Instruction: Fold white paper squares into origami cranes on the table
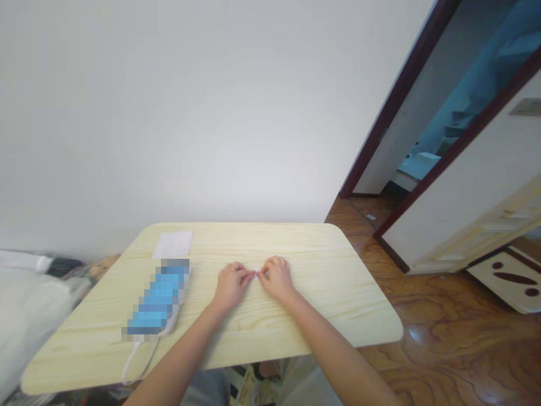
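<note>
Over the middle of a light wooden table (329, 316), my left hand (231, 283) and my right hand (276, 277) come close together. Both are closed in a pinch, fingertips almost meeting. Between them shows a tiny whitish piece (256, 274), too small to name and mostly covered by the fingers. Each hand appears to grip one side of it. Left of my left hand lies a phone (158, 299) with a blue, pixelated screen, and a white cable (131, 361) runs from its near end over the table edge.
A white sheet of paper (173, 244) lies at the table's far left. Behind the table rises a white wall (236, 113). Pale bedding (29, 316) borders the left side; a doorway (393, 141) and a white cabinet-like box (507, 279) stand to the right.
</note>
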Motion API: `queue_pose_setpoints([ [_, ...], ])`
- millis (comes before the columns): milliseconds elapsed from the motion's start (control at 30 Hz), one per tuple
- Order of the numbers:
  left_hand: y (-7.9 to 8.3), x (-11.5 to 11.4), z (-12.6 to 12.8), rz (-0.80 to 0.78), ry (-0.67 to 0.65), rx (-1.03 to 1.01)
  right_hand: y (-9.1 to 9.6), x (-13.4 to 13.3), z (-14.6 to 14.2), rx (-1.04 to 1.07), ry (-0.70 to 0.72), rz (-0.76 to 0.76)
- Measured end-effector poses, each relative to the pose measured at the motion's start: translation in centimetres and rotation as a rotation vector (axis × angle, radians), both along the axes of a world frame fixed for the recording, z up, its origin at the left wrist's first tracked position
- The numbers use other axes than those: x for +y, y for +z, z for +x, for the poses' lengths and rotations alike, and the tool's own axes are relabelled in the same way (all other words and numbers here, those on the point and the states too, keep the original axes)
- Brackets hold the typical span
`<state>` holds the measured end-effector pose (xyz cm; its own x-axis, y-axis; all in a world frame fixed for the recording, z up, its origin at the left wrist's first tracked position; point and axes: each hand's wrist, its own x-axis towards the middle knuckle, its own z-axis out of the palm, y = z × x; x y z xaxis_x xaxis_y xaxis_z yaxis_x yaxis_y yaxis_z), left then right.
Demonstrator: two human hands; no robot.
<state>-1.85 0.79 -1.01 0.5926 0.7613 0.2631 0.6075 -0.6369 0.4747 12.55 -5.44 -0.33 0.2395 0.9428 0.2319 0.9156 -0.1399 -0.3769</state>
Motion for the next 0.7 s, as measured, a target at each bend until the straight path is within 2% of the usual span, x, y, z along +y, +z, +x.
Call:
queue_pose_setpoints([
  [167,0.4,-0.3,0.1,-0.014,0.028,0.011,0.0,0.1,0.1,0.003,0.002,-0.005],
  [500,0.9,-0.9,0.5,-0.018,0.076,0.071,0.6,0.8,0.0,0.008,-0.023,-0.118],
  [700,0.8,-0.3,0.7,-0.046,0.117,0.102,0.2,1.2,0.4,0.064,-0.082,-0.088],
])
